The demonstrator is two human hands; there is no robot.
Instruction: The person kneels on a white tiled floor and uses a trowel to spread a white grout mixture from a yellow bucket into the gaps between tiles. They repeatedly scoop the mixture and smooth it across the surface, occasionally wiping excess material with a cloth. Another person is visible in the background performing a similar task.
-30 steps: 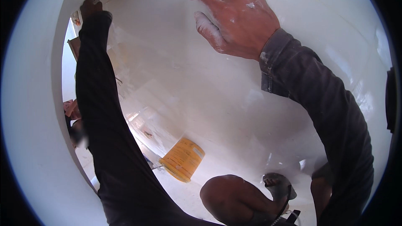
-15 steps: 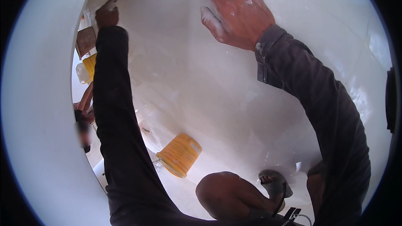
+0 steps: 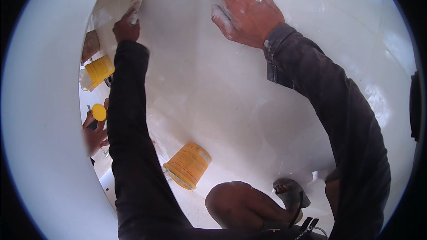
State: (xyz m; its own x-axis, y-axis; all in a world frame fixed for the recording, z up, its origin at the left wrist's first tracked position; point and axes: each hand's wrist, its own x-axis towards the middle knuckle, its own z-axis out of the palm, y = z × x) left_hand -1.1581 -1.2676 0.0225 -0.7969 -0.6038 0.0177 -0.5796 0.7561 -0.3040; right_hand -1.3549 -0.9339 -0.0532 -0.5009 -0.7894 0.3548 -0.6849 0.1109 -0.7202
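Here, two bare hands work at a smooth white wall, one with a flat-bladed scraper.
The left hand, at upper left, is closed around the scraper, whose thin blade lies at the wall surface; the right hand, whitened at thumb and fingers, is set against the wall at upper centre, thumb spread from bent fingers, palm side hidden. Below, an orange-yellow bucket sits near the bent knee; beyond the left sleeve appear a second, yellow bucket and a round yellow disc.
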